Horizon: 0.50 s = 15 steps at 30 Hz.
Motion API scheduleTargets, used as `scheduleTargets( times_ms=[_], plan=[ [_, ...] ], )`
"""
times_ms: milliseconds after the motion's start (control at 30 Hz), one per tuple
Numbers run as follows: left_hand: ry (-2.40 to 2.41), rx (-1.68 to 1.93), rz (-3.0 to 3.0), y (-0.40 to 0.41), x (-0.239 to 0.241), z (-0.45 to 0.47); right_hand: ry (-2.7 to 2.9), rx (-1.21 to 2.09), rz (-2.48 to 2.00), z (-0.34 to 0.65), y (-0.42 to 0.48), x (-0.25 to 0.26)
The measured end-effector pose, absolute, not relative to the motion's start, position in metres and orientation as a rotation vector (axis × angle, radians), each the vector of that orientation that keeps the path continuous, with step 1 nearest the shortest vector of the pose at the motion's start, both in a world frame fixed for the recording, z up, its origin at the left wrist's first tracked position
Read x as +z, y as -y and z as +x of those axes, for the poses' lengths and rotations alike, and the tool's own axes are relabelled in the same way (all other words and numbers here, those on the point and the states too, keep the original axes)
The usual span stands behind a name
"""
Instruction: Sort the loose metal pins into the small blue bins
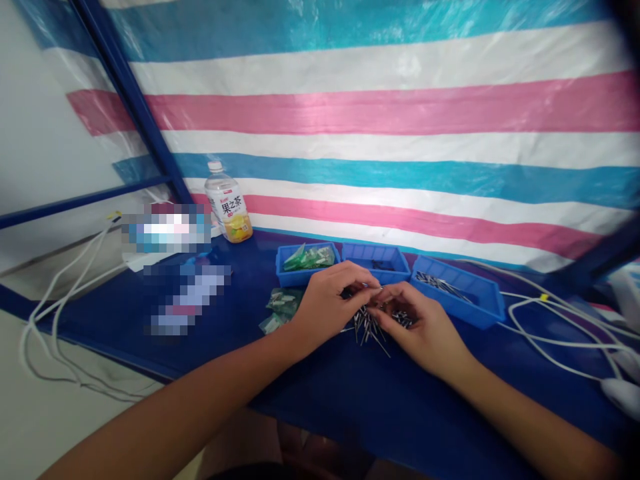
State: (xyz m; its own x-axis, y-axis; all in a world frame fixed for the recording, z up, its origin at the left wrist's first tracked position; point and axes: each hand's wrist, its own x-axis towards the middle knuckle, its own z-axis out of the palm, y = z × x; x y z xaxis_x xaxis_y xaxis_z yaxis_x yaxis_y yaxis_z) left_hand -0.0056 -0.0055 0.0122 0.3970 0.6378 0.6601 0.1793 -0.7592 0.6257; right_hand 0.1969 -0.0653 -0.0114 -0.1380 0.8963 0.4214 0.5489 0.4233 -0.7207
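My left hand (327, 300) and my right hand (423, 327) meet over a small heap of thin metal pins (367, 327) on the blue table (350, 393). The fingers of both hands are curled and pinched together around several of these pins. Just behind the hands stand three blue trays: the left tray (306, 263) holds small green packets, the middle tray (377, 261) looks nearly empty, and the right tray (457, 293) holds more pins.
Small clear packets (280, 308) lie left of my left hand. A bottle of tea (229, 210) stands at the back left. White cables (555, 320) run along the right side and off the left edge. A striped tarp (380, 120) hangs behind.
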Motion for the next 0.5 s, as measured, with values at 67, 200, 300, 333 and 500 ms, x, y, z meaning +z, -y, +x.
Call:
scheduleTargets(
  times_ms=[67, 200, 300, 333, 500],
  plan=[
    [-0.708, 1.339, 2.141, 0.0058, 0.0123, -0.0047, 1.740, 0.579, -1.211, 0.1964, 0.0638, -0.0143],
    [-0.741, 1.243, 2.061, 0.0040, 0.0126, -0.0051, 1.696, 0.592, -1.235, 0.2002, 0.0613, -0.0162],
    [-0.718, 1.135, 2.042, 0.0029, 0.0117, -0.0056, 1.698, 0.536, -1.261, 0.2036, 0.0607, -0.0151],
    [-0.706, 1.112, 2.043, 0.0027, 0.0112, -0.0058, 1.700, 0.518, -1.260, 0.2044, 0.0606, -0.0144],
    [-0.689, 1.058, 2.070, 0.0013, 0.0073, -0.0064, 1.754, 0.411, -1.215, 0.2040, 0.0611, -0.0091]
  ],
)
